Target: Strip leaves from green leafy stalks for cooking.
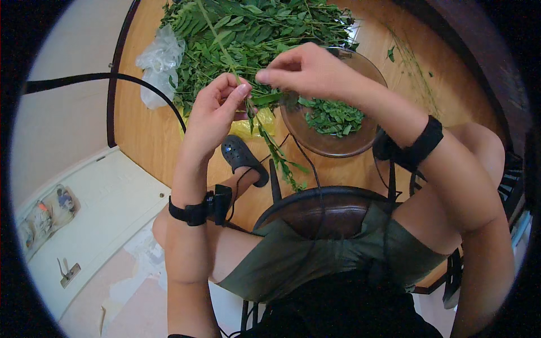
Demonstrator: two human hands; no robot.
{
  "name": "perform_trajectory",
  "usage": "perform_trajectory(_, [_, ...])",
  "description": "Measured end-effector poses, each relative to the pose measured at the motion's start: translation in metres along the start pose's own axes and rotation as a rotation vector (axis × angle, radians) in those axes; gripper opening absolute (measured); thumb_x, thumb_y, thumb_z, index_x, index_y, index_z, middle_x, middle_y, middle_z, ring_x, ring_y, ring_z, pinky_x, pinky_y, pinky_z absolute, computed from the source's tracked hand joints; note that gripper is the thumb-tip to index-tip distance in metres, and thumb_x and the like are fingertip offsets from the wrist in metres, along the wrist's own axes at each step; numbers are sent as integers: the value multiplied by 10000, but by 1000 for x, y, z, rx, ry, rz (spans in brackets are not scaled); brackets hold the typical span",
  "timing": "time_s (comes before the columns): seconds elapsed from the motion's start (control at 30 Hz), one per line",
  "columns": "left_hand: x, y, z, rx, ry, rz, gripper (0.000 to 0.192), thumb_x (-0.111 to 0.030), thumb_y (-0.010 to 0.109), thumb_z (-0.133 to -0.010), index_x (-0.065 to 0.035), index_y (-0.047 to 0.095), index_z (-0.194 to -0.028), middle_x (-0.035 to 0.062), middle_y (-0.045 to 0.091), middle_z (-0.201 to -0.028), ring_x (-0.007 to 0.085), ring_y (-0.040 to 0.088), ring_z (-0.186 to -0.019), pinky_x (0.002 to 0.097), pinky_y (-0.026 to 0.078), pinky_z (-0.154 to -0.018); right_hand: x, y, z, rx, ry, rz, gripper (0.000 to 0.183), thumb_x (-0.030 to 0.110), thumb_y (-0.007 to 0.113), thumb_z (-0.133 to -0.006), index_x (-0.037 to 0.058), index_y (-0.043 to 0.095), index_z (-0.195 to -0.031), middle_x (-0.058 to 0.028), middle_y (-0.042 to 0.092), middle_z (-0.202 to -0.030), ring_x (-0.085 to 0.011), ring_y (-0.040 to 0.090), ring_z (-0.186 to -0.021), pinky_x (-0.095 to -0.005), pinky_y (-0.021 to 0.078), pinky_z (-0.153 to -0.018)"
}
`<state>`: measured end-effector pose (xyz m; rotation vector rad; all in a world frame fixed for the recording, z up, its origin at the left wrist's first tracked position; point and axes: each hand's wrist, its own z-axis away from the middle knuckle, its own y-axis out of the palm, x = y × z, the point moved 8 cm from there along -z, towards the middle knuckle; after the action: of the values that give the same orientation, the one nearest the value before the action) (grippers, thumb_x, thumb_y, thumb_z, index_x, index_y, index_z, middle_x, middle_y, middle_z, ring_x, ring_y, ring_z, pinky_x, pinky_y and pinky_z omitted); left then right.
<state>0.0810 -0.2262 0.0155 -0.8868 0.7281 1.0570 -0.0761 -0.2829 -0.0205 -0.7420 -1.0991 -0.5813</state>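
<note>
My left hand (222, 105) pinches a long green leafy stem (270, 141) between thumb and fingers. The stem runs from the top of the view down past the hand, and its leafy end hangs toward the chair. Close to its right, my right hand (308, 69) is raised with thumb and forefinger near each other; blur hides whether anything is between them. Beneath the right wrist stands a brown see-through bowl (329, 148) with a pile of green leaves (338, 118) in it. Behind both hands lies a large heap of leafy stems (253, 29).
A clear plastic bag (159, 63) lies left of the heap, and yellow plastic (253, 124) shows under its front. Bare thin stems (412, 63) are scattered on the wood-look floor (139, 122) at right. A black cable (310, 158) hangs before the chair (334, 211). A dark clog (243, 158) is on my foot.
</note>
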Motion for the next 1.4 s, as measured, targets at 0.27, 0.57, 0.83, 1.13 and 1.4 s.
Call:
perform_trajectory(0.27, [-5, 5, 3, -15, -7, 65, 140, -174, 578, -985, -37, 580, -954, -4, 619, -834, 70, 604, -763, 238, 543, -690, 6, 32, 13, 35, -155, -59, 348, 329, 785, -793, 22, 723, -943, -26, 668, -719, -76, 590, -648, -252, 457, -587])
perform_trajectory(0.57, [-5, 3, 6, -63, 29, 50, 141, -147, 582, -978, -18, 566, -921, 14, 616, -853, 77, 601, -762, 248, 553, -706, 13, 24, 17, -60, -88, -127, 243, 260, 748, -822, 22, 744, -870, -18, 611, -587, -62, 535, -536, -242, 397, -497])
perform_trajectory(0.83, [-11, -3, 6, -149, 119, -15, 130, -127, 559, -984, -6, 567, -938, 31, 624, -869, 86, 605, -789, 255, 534, -685, 23, 22, 14, 3, -96, -98, 216, 234, 740, -808, 20, 735, -836, -11, 593, -572, -59, 519, -523, -247, 392, -483])
perform_trajectory(1.13, [5, -47, 0, -249, 62, 43, 140, -178, 557, -995, -46, 551, -950, 15, 619, -856, 99, 630, -759, 255, 531, -672, 3, 0, 28, 59, 18, 673, 221, 220, 742, -760, 6, 704, -801, -170, 699, -780, -312, 698, -801, -438, 549, -698])
perform_trajectory(1.4, [16, -25, -1, -146, 33, -7, 142, -225, 565, -995, -84, 569, -1002, -11, 603, -887, 103, 624, -821, 274, 539, -721, -28, 3, 26, 148, -9, 653, 416, 277, 775, -752, 54, 692, -1093, -150, 697, -794, -289, 697, -837, -411, 559, -742])
